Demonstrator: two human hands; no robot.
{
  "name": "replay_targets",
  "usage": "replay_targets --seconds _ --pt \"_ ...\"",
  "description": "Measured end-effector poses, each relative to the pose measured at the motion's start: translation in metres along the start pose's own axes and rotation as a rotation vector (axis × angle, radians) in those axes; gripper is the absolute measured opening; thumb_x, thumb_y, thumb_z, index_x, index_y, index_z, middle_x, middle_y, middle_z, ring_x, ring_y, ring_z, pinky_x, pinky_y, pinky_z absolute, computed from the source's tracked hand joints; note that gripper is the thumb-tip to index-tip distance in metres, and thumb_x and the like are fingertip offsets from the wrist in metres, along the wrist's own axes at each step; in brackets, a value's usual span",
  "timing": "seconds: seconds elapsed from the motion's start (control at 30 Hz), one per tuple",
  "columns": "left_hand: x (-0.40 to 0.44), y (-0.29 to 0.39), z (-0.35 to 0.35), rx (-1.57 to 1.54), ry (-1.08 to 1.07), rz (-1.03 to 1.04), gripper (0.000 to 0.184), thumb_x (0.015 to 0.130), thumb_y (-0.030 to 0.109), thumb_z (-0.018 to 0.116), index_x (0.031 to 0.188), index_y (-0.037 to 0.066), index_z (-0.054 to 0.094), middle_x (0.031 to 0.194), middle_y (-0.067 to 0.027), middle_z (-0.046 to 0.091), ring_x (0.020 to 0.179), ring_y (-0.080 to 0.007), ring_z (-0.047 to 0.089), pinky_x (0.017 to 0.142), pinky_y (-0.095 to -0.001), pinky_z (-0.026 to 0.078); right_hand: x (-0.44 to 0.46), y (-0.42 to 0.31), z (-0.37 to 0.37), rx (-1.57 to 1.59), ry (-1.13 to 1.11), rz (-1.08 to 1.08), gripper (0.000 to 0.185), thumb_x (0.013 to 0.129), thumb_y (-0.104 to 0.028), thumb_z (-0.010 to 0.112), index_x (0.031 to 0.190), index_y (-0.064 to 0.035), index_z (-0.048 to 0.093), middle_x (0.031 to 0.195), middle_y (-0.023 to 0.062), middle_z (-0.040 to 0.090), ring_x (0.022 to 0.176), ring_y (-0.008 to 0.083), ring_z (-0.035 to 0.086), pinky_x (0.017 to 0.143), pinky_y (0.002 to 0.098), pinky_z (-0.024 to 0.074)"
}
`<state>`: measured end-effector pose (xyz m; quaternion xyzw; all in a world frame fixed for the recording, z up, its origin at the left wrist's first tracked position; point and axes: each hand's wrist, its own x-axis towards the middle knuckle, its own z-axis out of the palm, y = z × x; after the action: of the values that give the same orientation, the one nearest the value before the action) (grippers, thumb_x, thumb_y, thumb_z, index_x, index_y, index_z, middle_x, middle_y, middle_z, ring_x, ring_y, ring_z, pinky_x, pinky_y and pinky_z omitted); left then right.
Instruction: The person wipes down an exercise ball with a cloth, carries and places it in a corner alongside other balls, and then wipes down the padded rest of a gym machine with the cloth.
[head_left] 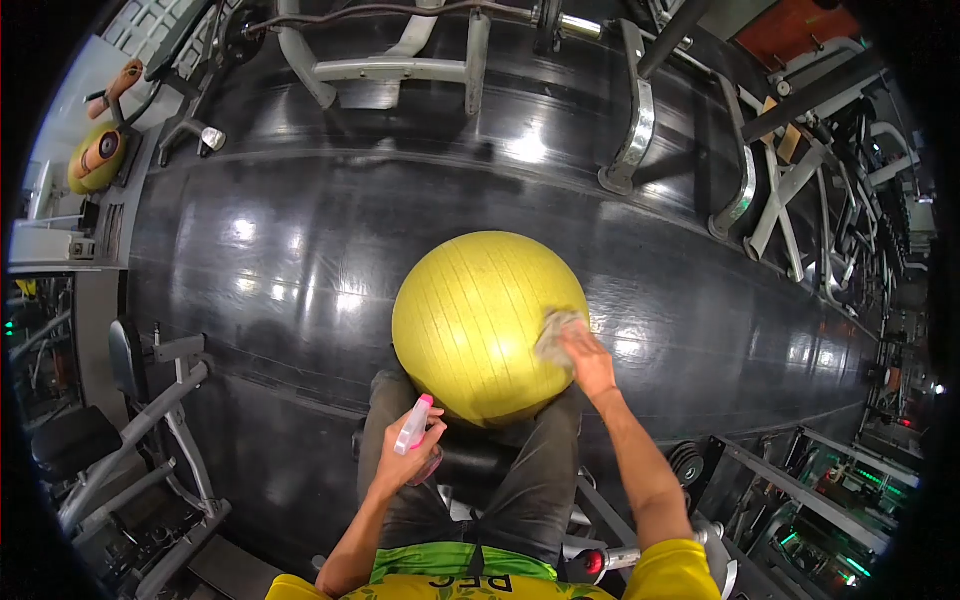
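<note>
A large yellow exercise ball [470,310] rests against my knees, in the middle of the head view. My right hand [588,358] presses a greyish cloth [556,338] onto the ball's right side; the fingers are closed over it and slightly blurred. Over my left thigh, my left hand [402,462] is wrapped round a spray bottle [411,428] with a white head and a pink nozzle tip. The nozzle points up toward the ball, apart from it. My palm and fingers hide much of the bottle's body.
Dark rubber flooring [270,230] surrounds the ball. A grey metal bench frame [390,70] with a bar stands ahead. At the left is a padded exercise machine [150,430]. Dumbbells [686,462] and a rack [800,490] are at the lower right. Another yellow ball [92,172] sits far left.
</note>
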<state>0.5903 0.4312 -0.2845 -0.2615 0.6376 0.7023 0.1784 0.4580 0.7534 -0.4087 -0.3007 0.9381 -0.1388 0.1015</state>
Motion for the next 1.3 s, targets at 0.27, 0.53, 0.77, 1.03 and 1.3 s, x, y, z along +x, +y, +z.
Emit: replay_targets --seconds 0.27,0.53,0.77,1.03,1.3 --pt "0.003 -0.010 0.006 -0.039 0.022 0.012 0.023 0.085 0.003 0.063 0.107 -0.003 0.060 0.084 -0.0064 0.063 0.059 -0.0086 0.057 0.053 -0.0218 0.046 0.049 -0.133 0.024 0.355 0.338 0.429 0.068 0.067 0.007 0.048 0.134 -0.0030 0.043 0.136 0.0255 0.041 0.134 0.0393 0.028 0.113 0.0465 0.0171" --pt "0.007 0.013 -0.003 0.033 0.024 0.019 0.024 0.084 0.001 0.061 0.108 -0.004 0.059 0.084 -0.0068 0.064 0.060 -0.0087 0.057 0.055 -0.0219 0.045 0.058 -0.123 0.054 0.014 -0.055 -0.329 0.038 0.079 -0.012 0.052 0.117 -0.0152 0.058 0.141 -0.0004 0.043 0.137 0.0201 0.027 0.114 0.0419 0.0209" --pt "0.007 0.021 -0.004 0.033 0.009 -0.008 0.023 0.084 0.002 0.062 0.107 -0.003 0.059 0.084 -0.0039 0.063 0.062 -0.0071 0.056 0.057 -0.0212 0.046 0.069 0.010 -0.020 -0.002 0.011 0.027 0.049 0.078 0.003 0.052 0.121 -0.0203 0.056 0.132 0.0018 0.052 0.123 0.0214 0.048 0.110 0.0377 0.0310" --pt "0.007 0.009 -0.014 0.004 0.015 0.002 0.024 0.085 0.000 0.061 0.108 -0.004 0.058 0.087 -0.0084 0.063 0.064 -0.0092 0.057 0.056 -0.0226 0.046 0.127 -0.035 -0.003 0.068 0.418 0.638 0.058 0.072 0.007 0.056 0.127 -0.0095 0.050 0.135 0.0128 0.048 0.130 0.0321 0.038 0.109 0.0597 0.0166" --pt "0.010 0.014 -0.020 -0.034 0.073 0.011 0.025 0.084 0.002 0.062 0.109 -0.003 0.058 0.086 -0.0066 0.063 0.062 -0.0075 0.057 0.057 -0.0210 0.046 0.124 -0.098 0.012 0.212 0.028 0.121 0.050 0.073 0.007 0.053 0.118 -0.0135 0.056 0.135 0.0100 0.049 0.135 0.0248 0.032 0.113 0.0482 0.0176"
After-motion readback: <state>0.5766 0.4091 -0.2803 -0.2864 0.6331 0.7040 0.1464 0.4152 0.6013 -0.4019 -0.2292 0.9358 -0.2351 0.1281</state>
